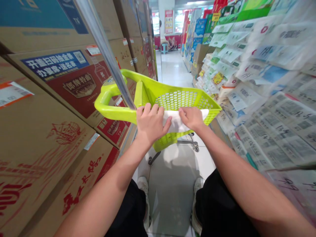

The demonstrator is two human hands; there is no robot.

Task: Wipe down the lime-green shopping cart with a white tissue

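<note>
A lime-green plastic shopping basket (172, 98) on a wheeled metal frame stands in front of me in a shop aisle. A white cloth (176, 122) lies over its near rim. My left hand (150, 123) is closed over the rim and the cloth's left end, fingers curled on top. My right hand (191, 118) presses on the cloth's right part, fingers bent over it. A shiny metal pole (108, 52) rises from the basket's left side towards the upper left.
Stacked brown cartons (49, 108) with red and blue print form a wall close on the left. Shelves of white packaged goods (266, 85) line the right. The pale tiled aisle (174, 67) runs ahead to more displays. My shoes (143, 186) stand below.
</note>
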